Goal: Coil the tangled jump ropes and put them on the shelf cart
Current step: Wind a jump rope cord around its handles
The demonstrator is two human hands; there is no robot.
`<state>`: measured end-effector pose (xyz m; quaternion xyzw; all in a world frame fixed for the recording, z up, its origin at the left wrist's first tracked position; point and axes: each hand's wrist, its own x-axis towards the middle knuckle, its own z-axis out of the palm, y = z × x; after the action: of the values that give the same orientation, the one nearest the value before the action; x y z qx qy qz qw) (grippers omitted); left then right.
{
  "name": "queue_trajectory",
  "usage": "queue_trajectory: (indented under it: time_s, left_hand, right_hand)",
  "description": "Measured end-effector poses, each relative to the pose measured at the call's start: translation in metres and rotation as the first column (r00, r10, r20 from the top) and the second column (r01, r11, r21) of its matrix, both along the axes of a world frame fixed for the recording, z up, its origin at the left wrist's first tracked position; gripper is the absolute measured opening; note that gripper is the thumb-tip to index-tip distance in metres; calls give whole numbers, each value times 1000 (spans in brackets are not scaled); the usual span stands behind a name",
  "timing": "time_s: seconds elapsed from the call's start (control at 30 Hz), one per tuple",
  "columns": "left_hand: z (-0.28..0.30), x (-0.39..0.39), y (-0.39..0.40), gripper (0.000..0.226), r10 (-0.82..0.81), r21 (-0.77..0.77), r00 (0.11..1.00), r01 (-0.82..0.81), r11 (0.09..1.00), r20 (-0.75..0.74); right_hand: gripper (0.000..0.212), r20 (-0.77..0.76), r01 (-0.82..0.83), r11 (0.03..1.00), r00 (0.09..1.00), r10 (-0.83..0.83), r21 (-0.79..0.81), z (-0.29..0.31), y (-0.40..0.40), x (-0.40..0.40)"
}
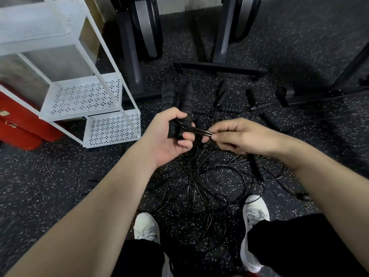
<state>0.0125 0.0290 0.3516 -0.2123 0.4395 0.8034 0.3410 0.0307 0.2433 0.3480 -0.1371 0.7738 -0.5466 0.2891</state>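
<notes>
The left hand [169, 134] was curled round a pair of black ribbed handles [184, 102], held together and pointing away from the person; the right hand [237, 136] pinched a short doubled length of thin black cord [201, 131] between thumb and fingertips, just beside the left hand's fingers, so both hands were closed on the same jump rope. Below them the tangled jump ropes [209, 176] lay heaped on the speckled rubber floor [60, 176], between the hands and the white trainers [255, 212], with more loose handles [229, 108] scattered toward the black machine base [219, 66]; the white shelf cart [89, 96] stood to the left near the floor's far edge, its perforated lower shelves showing no rope, with a red case [20, 124] behind it. The chief risk, as I judged it, was that the held cord ran down into the heap; drawing it up without tracing it could have tightened a knot or dragged neighbouring ropes along. The pinch was light and the cord thin and slick-looking; it might have slipped, springing the first loop open. A foot could also have caught a strand, since cords ran close to both trainers.
</notes>
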Motion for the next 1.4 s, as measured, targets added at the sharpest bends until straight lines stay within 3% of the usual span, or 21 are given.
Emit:
queue_trajectory:
  time_s: [0.33,0.47,0.57,0.7,0.77,0.83,0.97,1.07,1.1,1.2,1.3,1.4]
  left_hand:
    - [11,-2,-17,30,-167,199,985,171,965,-39]
    - [12,4,-21,53,-312,220,938,340,914,-155]
    - [14,9,-21,55,-360,107,916,381,918,-174]
    - [19,17,-20,42,-471,-79,844,467,880,-256]
    - [20,20,-21,41,-560,-136,770,547,826,-305]
    - [21,20,-20,42,-653,-182,688,631,754,-317]
    - [15,22,-9,47,-777,-326,554,706,628,-298]
    - [9,23,-6,56,-839,-391,474,742,545,-268]
    - [8,23,-5,60,-861,-425,444,749,509,-250]
    - [1,26,-1,74,-921,-584,370,724,366,-118]
    - [-8,29,7,73,-945,-700,323,686,200,47]
    - [-13,30,15,66,-950,-760,285,644,89,130]
  right_hand:
    - [26,51,-46,998,998,49,-45,6,17,1]
    - [46,7,46,972,999,-49,229,6,18,-1]
    - [48,34,95,964,994,-107,249,2,22,-4]
    - [19,107,26,999,994,-29,30,0,26,-7]
    - [25,68,39,999,997,-41,20,-5,26,-8]
    - [39,-50,112,988,993,-107,109,-12,27,-11]
    - [18,-191,181,956,972,-138,231,-17,28,-21]
    - [28,-36,162,981,987,-159,105,-9,24,-20]
    - [18,-14,113,989,994,-113,97,-7,23,-20]
    - [47,-39,35,966,999,-26,255,-4,20,-20]
    - [25,-57,111,944,994,-98,311,-2,8,-16]
    - [19,-115,156,937,985,-126,313,-3,-8,-12]
